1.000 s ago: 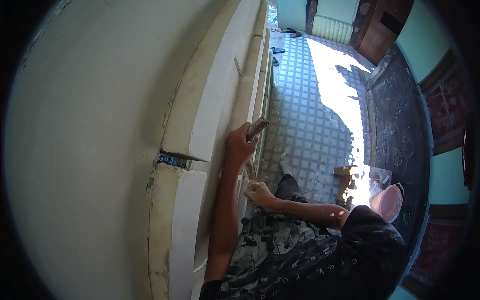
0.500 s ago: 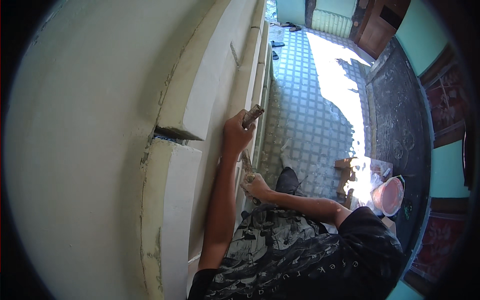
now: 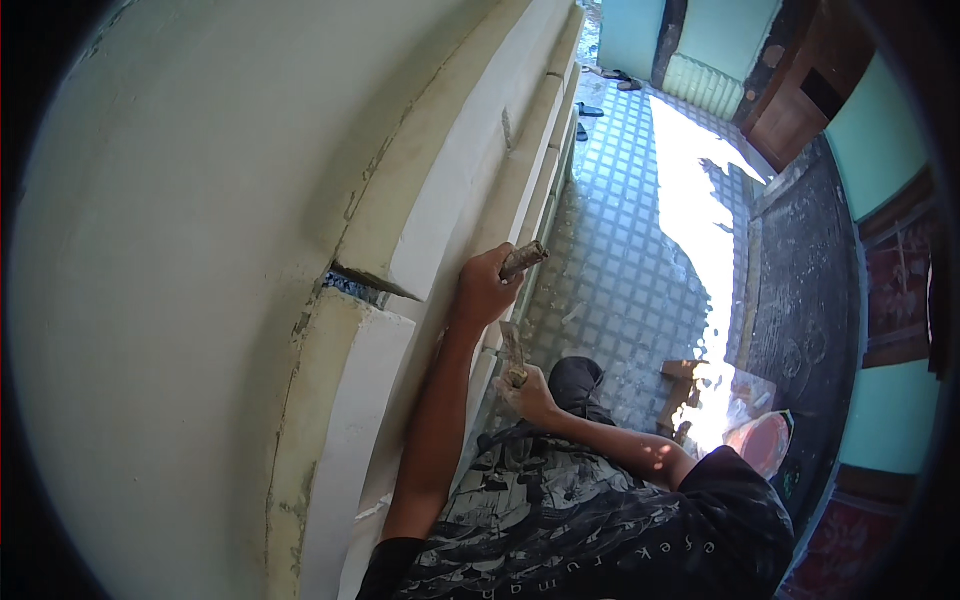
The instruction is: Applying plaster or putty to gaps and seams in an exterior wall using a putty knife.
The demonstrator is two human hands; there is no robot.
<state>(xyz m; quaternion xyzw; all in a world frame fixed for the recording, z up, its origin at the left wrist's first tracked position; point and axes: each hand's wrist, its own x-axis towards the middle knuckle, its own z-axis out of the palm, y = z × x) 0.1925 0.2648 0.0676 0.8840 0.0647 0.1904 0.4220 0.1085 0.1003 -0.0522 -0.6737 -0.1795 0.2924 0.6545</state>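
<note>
My left hand (image 3: 487,287) is closed around a stubby, mottled brown tool (image 3: 523,260), crusted with dried material; its far end is in the palm, so its kind is unclear. It is beside the pale stepped moulding (image 3: 495,215) of the wall. Lower and nearer to me, my right hand (image 3: 530,396) grips a putty knife (image 3: 512,345), its smeared flat blade pointing up and away. A brassy round part (image 3: 517,377) shows at the fingers. The blade stands just below my left wrist, apart from it.
A cream wall ledge (image 3: 370,215) with a broken gap (image 3: 355,286) runs along my left. Patterned floor tiles (image 3: 610,215) lie ahead, partly sunlit. To the right are a small wooden stool (image 3: 684,385), a pink bucket (image 3: 762,442) and a dark wall base (image 3: 795,260). Sandals (image 3: 590,110) lie far off.
The view has turned, so wall and floor sit further right. Both hands keep their holds and nearly the same spacing. The putty knife now stands more upright, its blade broader to view.
</note>
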